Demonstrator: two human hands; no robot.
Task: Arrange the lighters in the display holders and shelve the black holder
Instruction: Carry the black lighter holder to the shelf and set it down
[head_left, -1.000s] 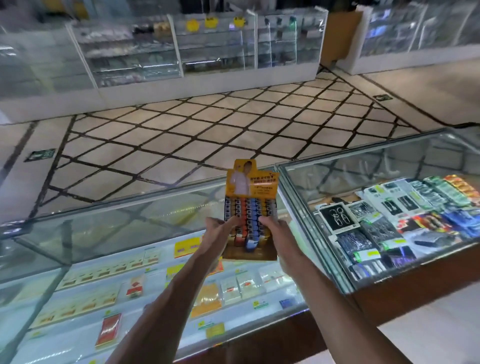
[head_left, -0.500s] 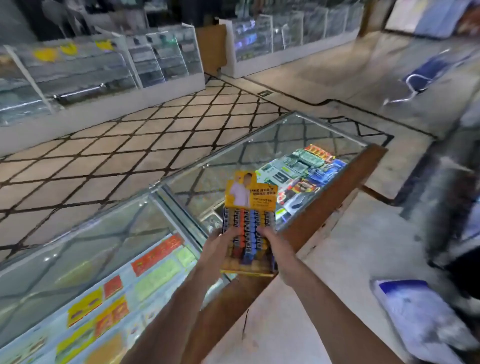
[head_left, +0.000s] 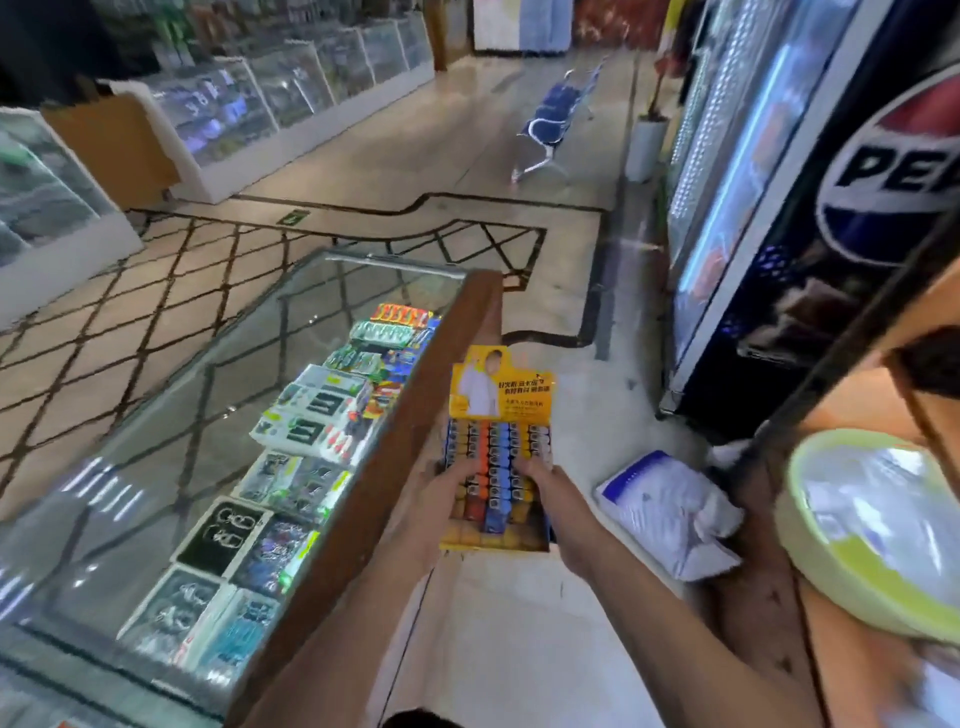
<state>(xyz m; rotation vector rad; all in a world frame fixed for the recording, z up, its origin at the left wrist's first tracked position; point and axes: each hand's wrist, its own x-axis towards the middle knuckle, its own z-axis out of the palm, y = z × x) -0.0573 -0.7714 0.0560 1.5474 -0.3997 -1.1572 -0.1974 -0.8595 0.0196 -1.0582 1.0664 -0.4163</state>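
A yellow display holder (head_left: 501, 395) with a printed header card and rows of blue, orange and yellow lighters (head_left: 491, 457) is held in the air in front of me, over the floor beside the counter's wooden edge. My left hand (head_left: 441, 491) grips its left side, thumb across the lighters. My right hand (head_left: 550, 493) grips its right side the same way. No black holder is in view.
A glass display counter (head_left: 234, 415) with a brown wooden edge (head_left: 415, 415) runs along my left. A Pepsi drinks fridge (head_left: 810, 208) stands on the right. A white and blue bag (head_left: 670, 509) lies on the floor, and a pale green round tray (head_left: 872, 535) sits at the right.
My view has swung to the right, away from the counter top toward the fridge and the floor behind the counter. Both hands keep the same hold on the yellow holder.
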